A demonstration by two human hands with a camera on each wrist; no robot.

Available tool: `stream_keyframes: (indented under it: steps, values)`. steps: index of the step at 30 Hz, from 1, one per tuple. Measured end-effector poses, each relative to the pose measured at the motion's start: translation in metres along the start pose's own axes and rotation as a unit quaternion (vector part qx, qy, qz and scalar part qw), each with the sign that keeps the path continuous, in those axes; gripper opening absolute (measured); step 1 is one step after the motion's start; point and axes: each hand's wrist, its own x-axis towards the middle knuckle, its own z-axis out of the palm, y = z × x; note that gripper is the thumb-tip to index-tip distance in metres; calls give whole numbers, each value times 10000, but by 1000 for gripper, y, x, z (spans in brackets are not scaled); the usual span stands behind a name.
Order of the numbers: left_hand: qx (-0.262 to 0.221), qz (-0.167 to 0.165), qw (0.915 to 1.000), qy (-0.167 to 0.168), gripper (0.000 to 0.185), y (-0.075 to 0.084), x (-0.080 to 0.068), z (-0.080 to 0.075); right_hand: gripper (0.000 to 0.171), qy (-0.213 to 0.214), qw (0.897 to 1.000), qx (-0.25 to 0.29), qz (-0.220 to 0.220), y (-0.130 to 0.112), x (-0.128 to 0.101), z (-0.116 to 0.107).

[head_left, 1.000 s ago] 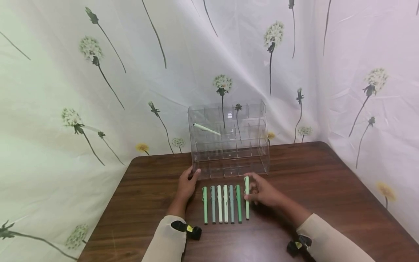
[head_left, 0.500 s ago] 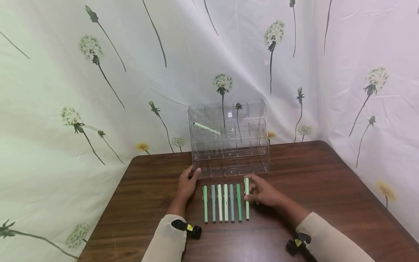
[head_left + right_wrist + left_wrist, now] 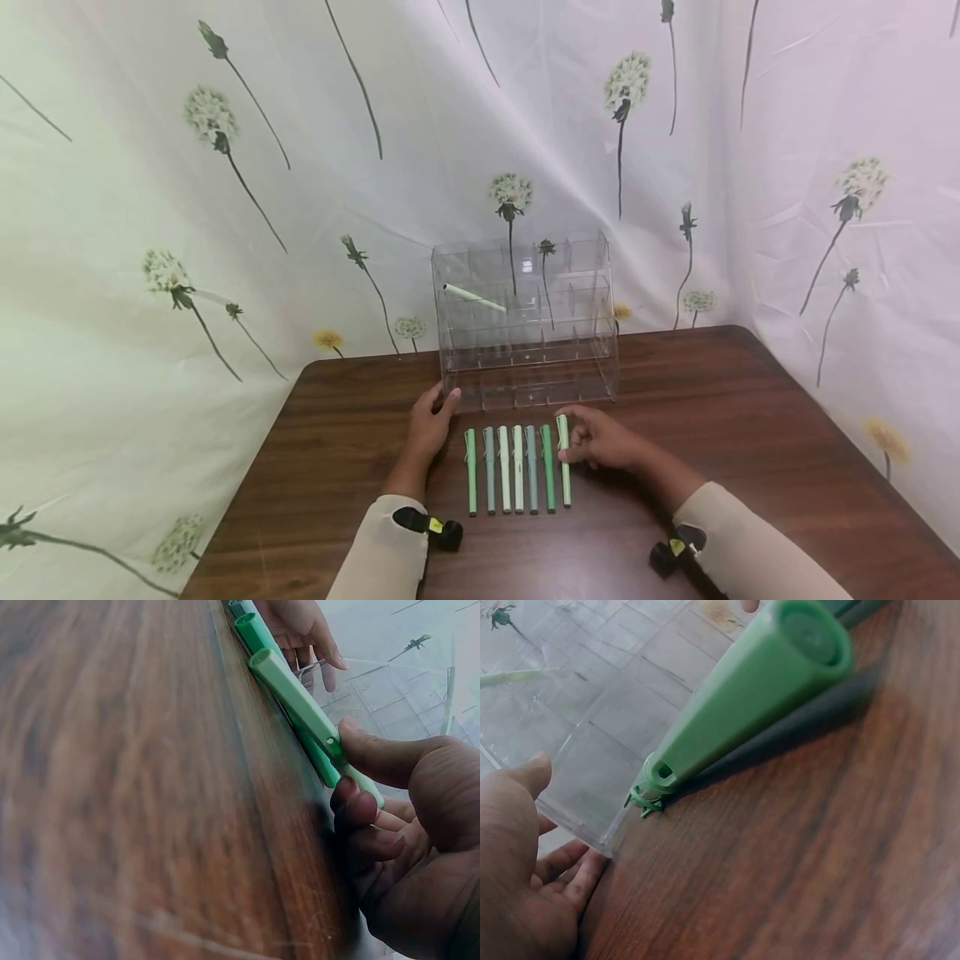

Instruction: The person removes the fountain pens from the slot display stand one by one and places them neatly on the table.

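Note:
My right hand (image 3: 603, 442) pinches a light green pen (image 3: 566, 485) between thumb and fingers, at the right end of a row of pens. In the right wrist view, the thumb lies on one side of this pen (image 3: 300, 697) and the fingertips on the other, beside a darker green pen (image 3: 256, 636). My left hand (image 3: 429, 423) grips the lower left corner of a clear tiered organizer (image 3: 495, 390), its thumb in front and its other fingers around the side. A green pen (image 3: 727, 705) looms large in the left wrist view.
The row holds green, grey-blue and pale pens (image 3: 506, 483), parallel with clips toward the organizer. One pale pen (image 3: 474, 297) leans slantwise inside an upper tier. A flower-print curtain (image 3: 315, 167) hangs behind the brown wooden table (image 3: 315, 483).
My right hand has moved slightly left and toward me, bringing the light green pen nearer the row with its clip end lower. My left hand stays at the organizer's corner.

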Motion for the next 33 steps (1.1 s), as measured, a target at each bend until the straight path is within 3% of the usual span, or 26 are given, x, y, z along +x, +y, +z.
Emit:
stream_keyframes:
  steps: [10, 19, 33]
  values:
    - [-41, 160, 9998, 112, 61, 0, -2, 1, 83, 21, 9998, -146, 138, 6, 4, 0]
    - [31, -58, 10000, -10, 63, 1, 0, 1, 79, 62, 9994, -243, 231, 3, 2, 1]
    - [49, 97, 9999, 37, 61, 2, -1, 2, 76, -43, 9994, -324, 147, 5, 5, -1]
